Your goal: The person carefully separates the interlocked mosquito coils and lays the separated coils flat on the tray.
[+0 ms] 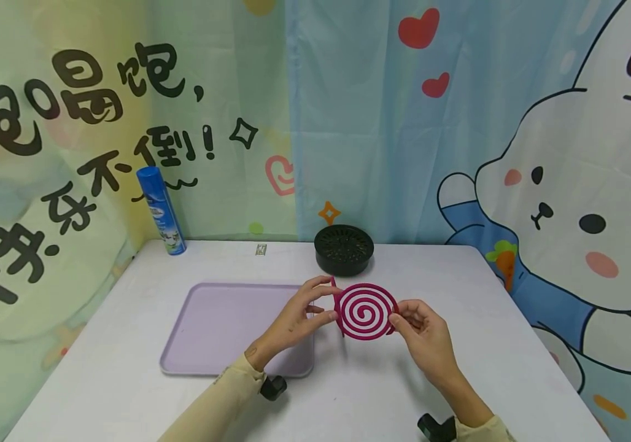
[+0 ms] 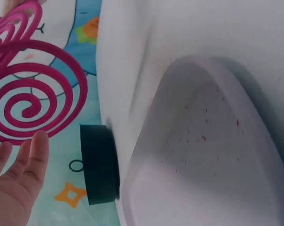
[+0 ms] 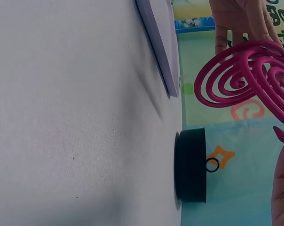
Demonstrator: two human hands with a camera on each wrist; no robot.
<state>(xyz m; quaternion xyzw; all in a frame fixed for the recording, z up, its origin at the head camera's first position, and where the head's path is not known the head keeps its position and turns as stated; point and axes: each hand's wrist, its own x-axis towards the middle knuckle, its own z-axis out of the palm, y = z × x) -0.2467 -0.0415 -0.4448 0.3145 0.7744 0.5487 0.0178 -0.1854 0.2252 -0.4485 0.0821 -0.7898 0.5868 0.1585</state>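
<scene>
In the head view, a lavender tray lies on a white table, and two magenta spiral coils are held up in the air just right of it. The left hand, reaching over the tray's right part, holds the left coil between thumb and fingertips, the other fingers spread; that coil shows nearly edge-on. The right hand, further right of the tray, pinches the rim of the right coil, which faces the camera. Beyond the tray's far right corner stands a black round container with a slotted top; beyond its far left corner stands a blue spray can. A printed backdrop rises behind the tray. In the left wrist view, fingertips touch the near coil's rim, well away from the tray, which has dark specks on it; the two coils overlap, and whether they are joined I cannot tell. In the right wrist view, both coils are apart from the tray's edge, and the container shows a small ring on its side; the right hand is mostly cut off.
</scene>
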